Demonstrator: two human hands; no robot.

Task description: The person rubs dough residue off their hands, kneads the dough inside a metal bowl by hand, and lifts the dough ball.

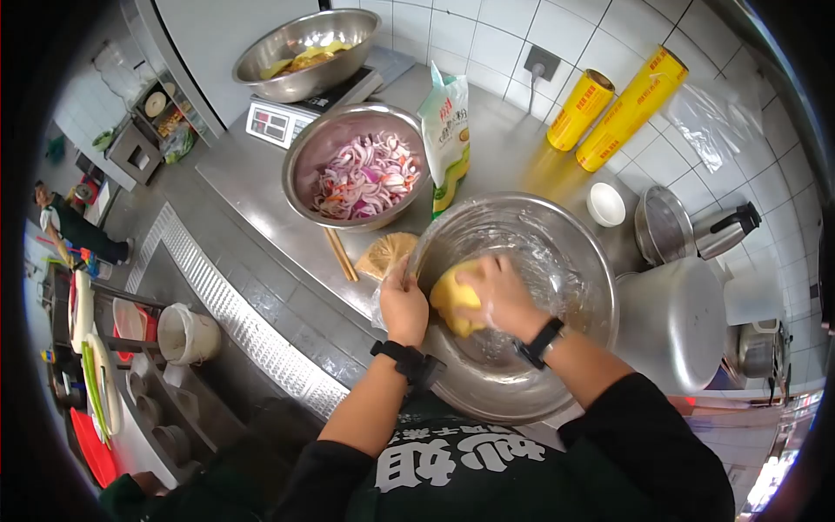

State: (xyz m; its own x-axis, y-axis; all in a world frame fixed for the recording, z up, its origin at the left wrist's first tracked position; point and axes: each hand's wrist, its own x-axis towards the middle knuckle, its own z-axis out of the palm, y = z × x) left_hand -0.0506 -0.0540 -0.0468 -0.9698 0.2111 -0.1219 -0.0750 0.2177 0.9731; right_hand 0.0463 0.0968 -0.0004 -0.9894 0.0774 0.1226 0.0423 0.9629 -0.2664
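A lump of yellow dough (pixel 454 300), soft-looking, rounded and slightly blurred, lay against the left inner side of a large steel mixing bowl (pixel 574 261), right of centre in the frame. Pale smears streaked the bowl's inside. The right hand (pixel 500 296) was on top of the dough, fingers bent over it; whether they gripped or only pressed could not be told. The left hand (pixel 405 304) was curled closed around the bowl's left rim.

Just behind the bowl, at upper centre, stood a white, green and yellow bag (pixel 447 139) with Chinese characters, red and dark; the last looked like 粉 ("powder"). At upper right, two yellow tubes (pixel 600 113) carried red lettering too small to read. At bottom centre, the wearer's dark apron (pixel 522 487) showed large white Chinese characters, upside down and creased. Left of the bag sat a steel bowl of sliced purple onion (pixel 365 178).
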